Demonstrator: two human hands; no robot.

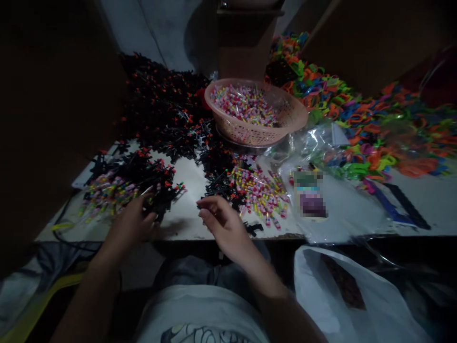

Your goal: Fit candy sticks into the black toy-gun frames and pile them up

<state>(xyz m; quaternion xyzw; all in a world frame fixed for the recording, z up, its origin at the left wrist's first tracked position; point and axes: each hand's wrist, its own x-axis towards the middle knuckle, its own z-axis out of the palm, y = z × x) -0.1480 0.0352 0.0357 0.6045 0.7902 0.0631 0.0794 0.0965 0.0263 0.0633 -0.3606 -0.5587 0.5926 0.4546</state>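
My left hand [134, 216] reaches into the near-left heap, where small black toy guns [157, 178] with orange-red tips lie against striped capsule-like pieces [107, 190]. Its fingertips are blurred and partly lost among the dark toys. Over the white tabletop [187, 174], my right hand [223, 221] holds thumb and fingers pinched together. A tiny dark bit shows at those fingertips, too small to name. Beside it, to the right, lies a loose pile of pink, yellow and white capsule-like pieces [262, 190]. One black piece [254, 229] rests near the table edge below that pile.
A pink plastic basket [221, 119] holding more capsule-like pieces stands at centre back. Behind it on the left rises a large heap of black toys [157, 105]. Bright plastic pieces [342, 105] cover the back right. Clear plastic bags [346, 209] lie in front, and a white bag [314, 286] hangs below.
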